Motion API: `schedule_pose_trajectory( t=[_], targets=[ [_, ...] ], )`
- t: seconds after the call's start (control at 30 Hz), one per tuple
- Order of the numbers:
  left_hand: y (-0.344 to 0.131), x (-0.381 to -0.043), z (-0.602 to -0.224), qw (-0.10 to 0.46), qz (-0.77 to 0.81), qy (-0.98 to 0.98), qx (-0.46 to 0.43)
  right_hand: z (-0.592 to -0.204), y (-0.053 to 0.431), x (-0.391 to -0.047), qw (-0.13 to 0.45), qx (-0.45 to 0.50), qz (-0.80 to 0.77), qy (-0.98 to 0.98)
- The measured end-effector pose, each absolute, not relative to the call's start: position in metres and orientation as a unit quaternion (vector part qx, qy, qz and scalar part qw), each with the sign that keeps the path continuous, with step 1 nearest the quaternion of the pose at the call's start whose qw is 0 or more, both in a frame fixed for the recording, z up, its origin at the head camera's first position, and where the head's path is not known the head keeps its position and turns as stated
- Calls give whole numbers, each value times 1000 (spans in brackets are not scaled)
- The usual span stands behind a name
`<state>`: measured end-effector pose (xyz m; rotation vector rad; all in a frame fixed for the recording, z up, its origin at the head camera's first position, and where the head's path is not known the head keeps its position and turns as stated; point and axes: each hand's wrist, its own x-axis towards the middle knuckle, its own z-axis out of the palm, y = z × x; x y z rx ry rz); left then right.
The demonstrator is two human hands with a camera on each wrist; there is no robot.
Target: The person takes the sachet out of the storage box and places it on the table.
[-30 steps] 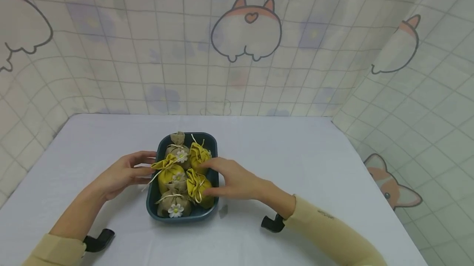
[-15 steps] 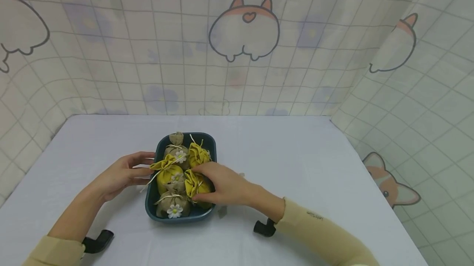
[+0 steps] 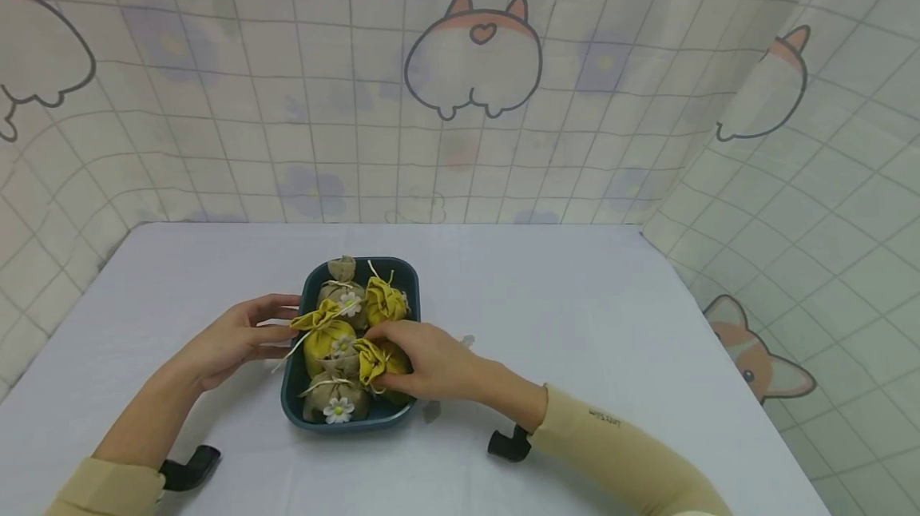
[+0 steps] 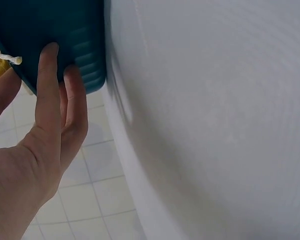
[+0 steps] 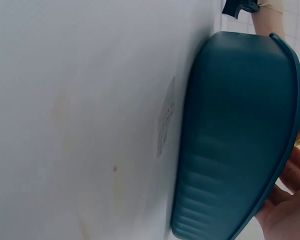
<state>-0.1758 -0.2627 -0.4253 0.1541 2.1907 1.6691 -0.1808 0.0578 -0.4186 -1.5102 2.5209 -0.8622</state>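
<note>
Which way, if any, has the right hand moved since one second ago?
Yes: the right hand has moved left, further in over the tray.

I see pale bluish-white surface [image 3: 575,308], back edge straight. Dark teal tray [image 3: 386,415] stands upright on it, left of centre in head view. Small greyish patch [image 5: 166,117] marks surface just beside tray. Right-wrist view also gives me tiny reddish speck [image 5: 115,169], faint yellowish stains [image 5: 84,227].

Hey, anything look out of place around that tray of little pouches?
One yellow pouch tips toward the left hand, its neck and pale cord poking past the blue tray's rim, not tucked inside. The right wrist view shows faint brownish marks on the white cloth.
</note>
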Motion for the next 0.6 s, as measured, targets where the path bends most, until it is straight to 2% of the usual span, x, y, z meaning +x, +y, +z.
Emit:
schedule_pose_trajectory(
  t=[0.6],
  targets=[
    [-264,-176,-429,185,596,780,55,-423,57,-182,35,-504,-395,768]
  ],
)
